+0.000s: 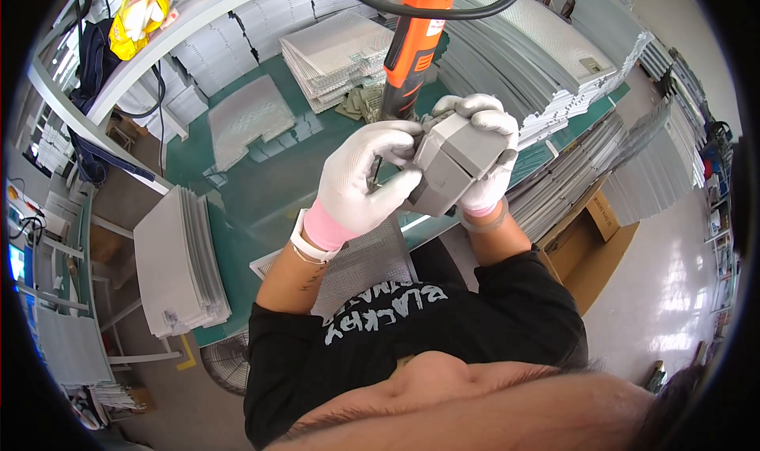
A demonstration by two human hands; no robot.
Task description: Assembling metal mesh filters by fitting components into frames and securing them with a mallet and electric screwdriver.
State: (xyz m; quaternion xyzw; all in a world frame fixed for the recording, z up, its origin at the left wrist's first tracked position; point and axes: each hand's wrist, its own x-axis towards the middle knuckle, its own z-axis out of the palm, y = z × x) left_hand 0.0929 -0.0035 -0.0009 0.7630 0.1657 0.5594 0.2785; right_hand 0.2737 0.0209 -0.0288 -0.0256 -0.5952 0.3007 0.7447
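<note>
Both my hands wear white gloves with grey fingertips and pink cuffs. Between them they hold a grey, faceted block (457, 166) with a dark seam across its face, above the near part of the table. My left hand (358, 180) grips its left side with curled fingers and thumb. My right hand (489, 188) wraps round the right side, fingers over the top edge. Just beyond the block an orange-and-black handheld power tool (419, 43) stands upright. Its lower end is partly hidden behind my left hand and the block.
A thin perforated sheet (249, 118) lies on the green tabletop (269, 201). Stacked metal sheets stand at the back (336, 47), left (178, 261) and right (522, 55). A black cable (475, 12) loops overhead. An open cardboard box (598, 249) stands right, a floor fan (226, 364) lower left.
</note>
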